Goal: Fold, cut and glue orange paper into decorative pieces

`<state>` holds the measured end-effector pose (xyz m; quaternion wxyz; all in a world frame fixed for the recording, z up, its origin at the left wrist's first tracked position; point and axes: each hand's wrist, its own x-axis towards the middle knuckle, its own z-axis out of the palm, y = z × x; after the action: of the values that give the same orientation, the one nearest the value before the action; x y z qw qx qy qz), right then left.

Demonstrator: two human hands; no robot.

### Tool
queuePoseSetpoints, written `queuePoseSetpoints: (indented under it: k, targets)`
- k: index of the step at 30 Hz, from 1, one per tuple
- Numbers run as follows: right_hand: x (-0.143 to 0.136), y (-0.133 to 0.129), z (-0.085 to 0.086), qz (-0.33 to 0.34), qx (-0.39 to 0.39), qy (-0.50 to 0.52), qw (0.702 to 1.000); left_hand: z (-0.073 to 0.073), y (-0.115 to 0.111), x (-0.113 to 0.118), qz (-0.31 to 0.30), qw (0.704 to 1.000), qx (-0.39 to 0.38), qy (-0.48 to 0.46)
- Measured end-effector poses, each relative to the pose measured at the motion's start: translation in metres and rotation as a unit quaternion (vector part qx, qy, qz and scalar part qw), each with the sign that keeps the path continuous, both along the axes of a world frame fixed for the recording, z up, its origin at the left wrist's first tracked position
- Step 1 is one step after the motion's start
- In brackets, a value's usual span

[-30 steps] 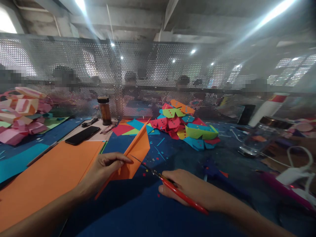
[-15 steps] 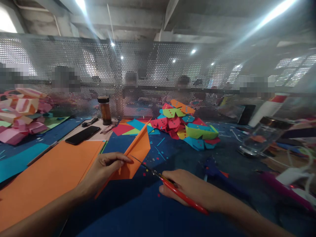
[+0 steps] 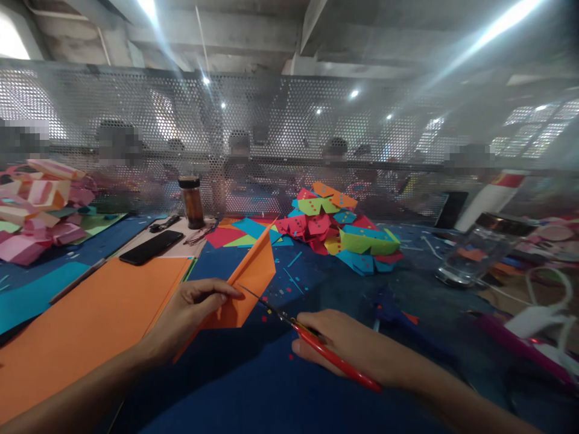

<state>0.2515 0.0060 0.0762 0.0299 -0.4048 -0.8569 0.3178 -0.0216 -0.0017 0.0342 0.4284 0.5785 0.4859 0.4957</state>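
Folded orange paper (image 3: pixel 251 292) is pinched between the thumb and fingers of my left hand (image 3: pixel 199 307), held up off the dark blue table (image 3: pixel 235 386). My right hand (image 3: pixel 335 331) is wrapped around red-handled scissors (image 3: pixel 335 357). Their thin blades point left and reach the paper close to my left fingertips. Whether the blade tips lie in the paper or only against it, I cannot tell. Small red, yellow and blue paper scraps (image 3: pixel 289 289) lie on the table beyond the scissors.
Orange sheets (image 3: pixel 99 319) are stacked at left, near a black phone (image 3: pixel 151 248) and a bottle of brown liquid (image 3: pixel 192 204). Colourful folded paper pieces (image 3: pixel 335 223) are heaped ahead. A glass bottle (image 3: pixel 479 253) and blue tool (image 3: pixel 398 313) are at right. A perforated screen (image 3: pixel 271 120) stands behind.
Both hands, the orange paper and the scissors stay practically where they were. At the far right, some blurred pink shapes behind the glass bottle look different.
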Motion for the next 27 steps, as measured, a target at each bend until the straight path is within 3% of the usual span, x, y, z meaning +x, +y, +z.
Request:
queuePoseSetpoints:
  k: [27]
  targets:
    - [0.0022,0.0010,-0.0057,0.003,0.017,-0.004,1.000,0.0000,0.0013,-0.0009,-0.002,1.000,0.008,0.013]
